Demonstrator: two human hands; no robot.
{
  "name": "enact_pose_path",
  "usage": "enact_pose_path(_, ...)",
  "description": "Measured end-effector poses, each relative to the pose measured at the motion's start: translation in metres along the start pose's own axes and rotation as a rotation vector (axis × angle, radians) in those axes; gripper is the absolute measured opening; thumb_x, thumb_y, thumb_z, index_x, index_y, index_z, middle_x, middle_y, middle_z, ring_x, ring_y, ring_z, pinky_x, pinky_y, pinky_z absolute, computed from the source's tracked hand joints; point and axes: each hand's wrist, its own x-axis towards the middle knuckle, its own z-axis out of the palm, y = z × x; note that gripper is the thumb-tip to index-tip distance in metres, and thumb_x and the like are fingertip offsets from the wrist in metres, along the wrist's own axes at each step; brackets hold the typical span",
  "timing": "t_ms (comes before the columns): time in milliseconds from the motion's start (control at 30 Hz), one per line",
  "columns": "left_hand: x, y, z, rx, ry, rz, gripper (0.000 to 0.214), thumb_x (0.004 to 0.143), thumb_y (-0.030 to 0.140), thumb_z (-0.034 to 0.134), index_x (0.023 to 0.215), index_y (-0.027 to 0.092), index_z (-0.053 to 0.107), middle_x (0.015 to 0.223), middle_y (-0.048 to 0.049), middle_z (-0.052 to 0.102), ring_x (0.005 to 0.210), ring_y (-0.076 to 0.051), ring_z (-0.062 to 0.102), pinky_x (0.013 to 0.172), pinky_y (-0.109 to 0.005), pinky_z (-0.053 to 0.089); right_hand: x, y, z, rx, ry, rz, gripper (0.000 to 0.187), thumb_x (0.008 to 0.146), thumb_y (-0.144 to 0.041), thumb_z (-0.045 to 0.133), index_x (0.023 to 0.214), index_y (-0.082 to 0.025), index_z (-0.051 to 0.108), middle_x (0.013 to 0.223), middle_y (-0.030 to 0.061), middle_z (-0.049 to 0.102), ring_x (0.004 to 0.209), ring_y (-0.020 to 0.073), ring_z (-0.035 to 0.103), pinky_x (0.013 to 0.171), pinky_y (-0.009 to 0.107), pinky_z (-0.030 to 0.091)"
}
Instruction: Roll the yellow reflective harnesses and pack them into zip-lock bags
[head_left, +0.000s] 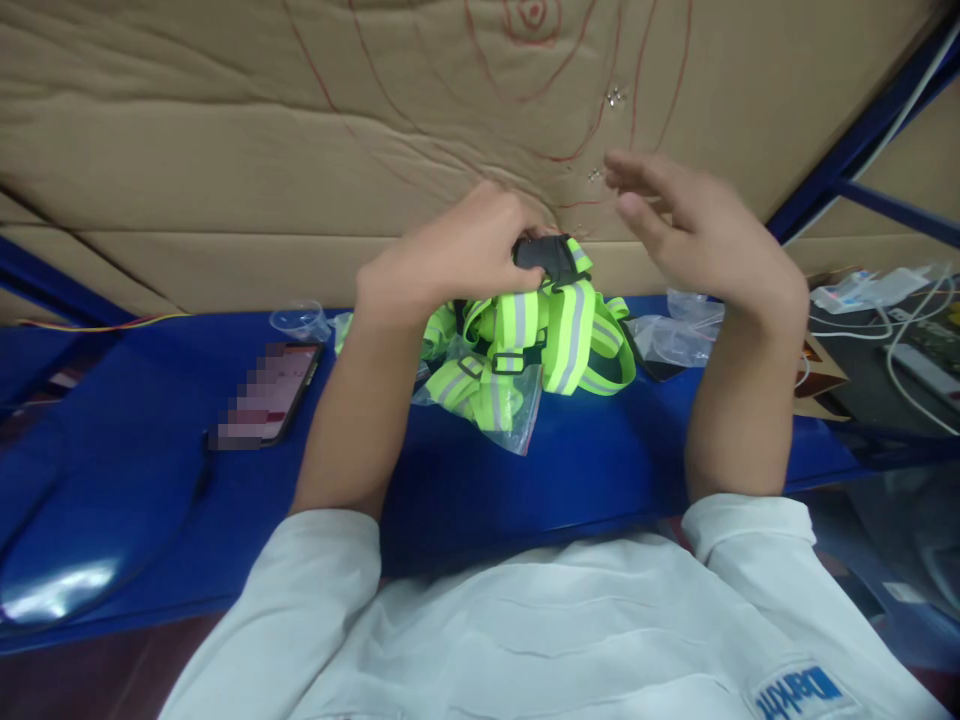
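Note:
My left hand (487, 240) is closed on a bundle of reflective straps (566, 335), gripping it near a black piece (551, 258) at the top. The straps are neon yellow-green with a silver-grey stripe and small black buckles, and they hang and fold in loops over the blue surface. A clear plastic bag (521, 430) lies under and around the lower part of the straps. To the right, my right hand (675, 215) is raised in the air with its fingers stretched out, apart from the straps and holding nothing.
On the blue bench (465, 500), a phone (274, 390) lies to the left near a clear plastic cup (300, 320). Crumpled clear plastic (679, 335) sits to the right. Behind stands a cardboard panel (225, 180) with red lines. White cables (892, 320) run at the far right.

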Motion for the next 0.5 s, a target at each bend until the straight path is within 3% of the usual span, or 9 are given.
enact_pose_path(33, 0.0, 0.0, 0.0, 0.004, 0.011, -0.012, 0.024, 0.092, 0.026, 0.062, 0.11, 0.021, 0.077, 0.107, -0.0003, 0.08, 0.09, -0.016, 0.066, 0.09, -0.031, 0.053, 0.001, -0.004, 0.004, -0.046, -0.001, -0.035, 0.065, 0.099, -0.058, 0.058, 0.158, -0.032, 0.048, 0.16, 0.0006, 0.049, 0.146, 0.03, 0.049, 0.131, 0.055, 0.036)
enact_pose_path(133, 0.001, 0.003, 0.0, 0.006, 0.082, -0.02, 0.024, 0.091, 0.028, 0.064, 0.109, 0.021, 0.077, 0.107, -0.0024, 0.08, 0.095, -0.02, 0.069, 0.088, -0.033, 0.053, 0.006, -0.014, 0.017, -0.108, -0.161, -0.161, 0.084, 0.09, -0.054, 0.071, 0.163, -0.025, 0.04, 0.168, 0.0035, 0.037, 0.152, 0.029, 0.042, 0.133, 0.047, 0.032)
enact_pose_path(200, 0.002, 0.005, -0.001, 0.002, 0.121, -0.005, 0.025, 0.089, 0.028, 0.065, 0.109, 0.021, 0.078, 0.108, -0.0045, 0.08, 0.1, -0.025, 0.072, 0.087, -0.036, 0.053, 0.011, -0.016, 0.024, -0.169, -0.178, -0.181, 0.076, 0.087, -0.047, 0.073, 0.156, -0.025, 0.049, 0.163, 0.0049, 0.045, 0.149, 0.0304, 0.045, 0.131, 0.047, 0.035)
enact_pose_path(300, 0.002, 0.006, -0.001, 0.007, 0.073, 0.003, 0.024, 0.09, 0.03, 0.066, 0.109, 0.023, 0.077, 0.102, -0.003, 0.08, 0.094, -0.026, 0.073, 0.087, -0.036, 0.053, 0.015, -0.019, 0.027, -0.267, -0.138, -0.143, 0.06, 0.086, -0.037, 0.075, 0.143, -0.027, 0.061, 0.147, 0.0051, 0.061, 0.135, 0.0314, 0.056, 0.12, 0.047, 0.045)
enact_pose_path(500, 0.002, 0.002, 0.0, 0.031, 0.022, 0.004, 0.015, 0.087, 0.029, 0.07, 0.098, 0.021, 0.076, 0.087, -0.001, 0.076, 0.08, -0.019, 0.067, 0.081, -0.033, 0.05, 0.016, -0.022, 0.029, -0.314, -0.157, -0.192, 0.059, 0.085, -0.033, 0.082, 0.14, -0.023, 0.063, 0.141, 0.0065, 0.065, 0.132, 0.0309, 0.06, 0.116, 0.046, 0.048)
